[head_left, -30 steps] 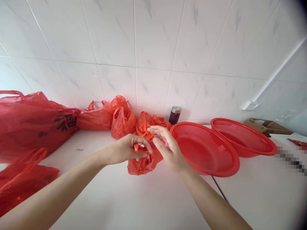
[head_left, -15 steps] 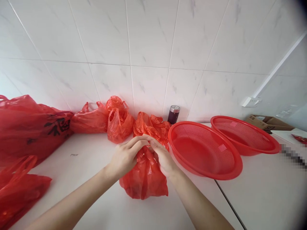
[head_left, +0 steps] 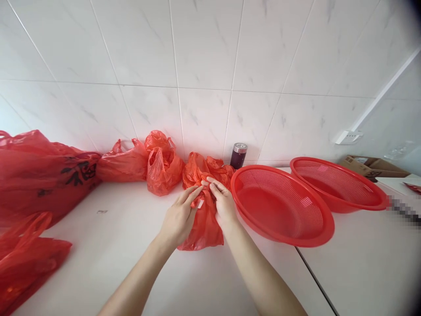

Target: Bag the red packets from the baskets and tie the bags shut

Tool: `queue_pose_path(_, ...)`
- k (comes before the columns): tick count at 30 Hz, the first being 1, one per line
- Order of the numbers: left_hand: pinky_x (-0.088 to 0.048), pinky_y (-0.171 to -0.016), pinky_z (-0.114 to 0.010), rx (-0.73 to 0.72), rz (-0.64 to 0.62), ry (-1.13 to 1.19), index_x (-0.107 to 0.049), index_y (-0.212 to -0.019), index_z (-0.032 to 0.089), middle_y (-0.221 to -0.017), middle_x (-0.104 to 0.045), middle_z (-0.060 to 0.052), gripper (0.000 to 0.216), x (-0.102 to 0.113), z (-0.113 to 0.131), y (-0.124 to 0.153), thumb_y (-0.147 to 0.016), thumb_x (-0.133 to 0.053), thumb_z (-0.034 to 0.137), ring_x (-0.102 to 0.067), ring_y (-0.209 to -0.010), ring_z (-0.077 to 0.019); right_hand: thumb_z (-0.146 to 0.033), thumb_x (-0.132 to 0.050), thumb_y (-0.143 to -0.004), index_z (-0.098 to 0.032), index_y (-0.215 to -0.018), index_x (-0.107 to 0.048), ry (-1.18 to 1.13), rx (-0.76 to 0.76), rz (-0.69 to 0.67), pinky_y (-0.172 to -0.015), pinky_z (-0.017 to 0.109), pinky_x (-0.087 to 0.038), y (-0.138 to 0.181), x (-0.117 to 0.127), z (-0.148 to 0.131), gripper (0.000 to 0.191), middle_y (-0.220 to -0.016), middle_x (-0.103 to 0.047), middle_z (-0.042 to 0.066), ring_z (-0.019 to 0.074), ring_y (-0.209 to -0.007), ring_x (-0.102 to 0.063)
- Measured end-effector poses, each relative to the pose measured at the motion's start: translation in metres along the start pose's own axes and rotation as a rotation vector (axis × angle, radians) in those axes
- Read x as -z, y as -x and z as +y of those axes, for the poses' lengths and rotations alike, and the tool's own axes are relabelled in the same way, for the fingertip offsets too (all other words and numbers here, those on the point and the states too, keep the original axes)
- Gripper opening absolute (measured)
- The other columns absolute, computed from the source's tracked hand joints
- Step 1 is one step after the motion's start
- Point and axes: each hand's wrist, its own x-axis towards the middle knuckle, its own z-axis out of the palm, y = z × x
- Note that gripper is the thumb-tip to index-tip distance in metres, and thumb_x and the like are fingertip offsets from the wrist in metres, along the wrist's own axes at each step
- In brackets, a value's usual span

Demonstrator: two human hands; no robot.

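Observation:
A red plastic bag (head_left: 205,230) stands on the white table in front of me, its top gathered. My left hand (head_left: 180,215) pinches the bag's top from the left, fingers bent inward. From the right, my right hand (head_left: 223,204) grips the same gathered plastic, thumb and fingers closed. A small white patch shows on the bag between the hands. What the bag contains is hidden. Just behind it lies a crumpled heap of red bags (head_left: 197,166), close to my fingertips.
Two red mesh baskets (head_left: 283,240) sit to the right. A dark flask (head_left: 238,156) stands by the tiled wall. More red bags (head_left: 164,171) line the wall, with a large printed bag (head_left: 49,175) at left. A cardboard box (head_left: 375,166) is at far right.
Both hands have shifted slightly forward, and the bag's body has lifted or moved away from me. My fingers have changed their hold on its gathered top.

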Motion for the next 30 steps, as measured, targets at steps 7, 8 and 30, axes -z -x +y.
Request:
queue_pose_path(7,-0.048,-0.093,-0.037,0.080,-0.128,0.268,-0.064,-0.115,0.026,-0.121,-0.062,-0.010,0.034,-0.009,0.001,0.088,-0.098,-0.034,0.031,-0.055,-0.114,-0.0242,-0.039,-0.049,-0.085,-0.019,-0.115,-0.061,0.465,0.141,0.209,-0.060,0.030,-0.054,-0.040,0.043,0.039,0.038,-0.101,-0.072,0.009,0.0201,-0.079,-0.069)
queue_pose_path(8,-0.048,-0.093,-0.036,0.072,-0.155,0.307,-0.065,-0.110,0.026,-0.118,-0.063,-0.010,0.033,-0.010,0.002,0.098,-0.098,-0.034,0.031,-0.055,-0.114,-0.0241,-0.039,-0.048,-0.086,-0.019,-0.114,-0.062,0.498,0.156,0.208,-0.059,0.030,-0.053,-0.042,0.046,0.042,0.037,-0.101,-0.071,0.009,0.0204,-0.080,-0.069)
queue_pose_path(30,-0.037,-0.057,-0.026,0.522,-0.009,-0.043,-0.049,-0.092,0.025,-0.064,-0.060,0.002,0.024,-0.071,-0.072,0.054,-0.096,-0.026,0.031,-0.055,-0.057,-0.0186,-0.022,-0.038,-0.096,-0.017,-0.136,-0.046,1.282,0.604,0.079,-0.089,0.031,-0.054,0.013,0.088,0.067,0.041,-0.128,-0.062,0.010,0.0184,-0.113,-0.062)
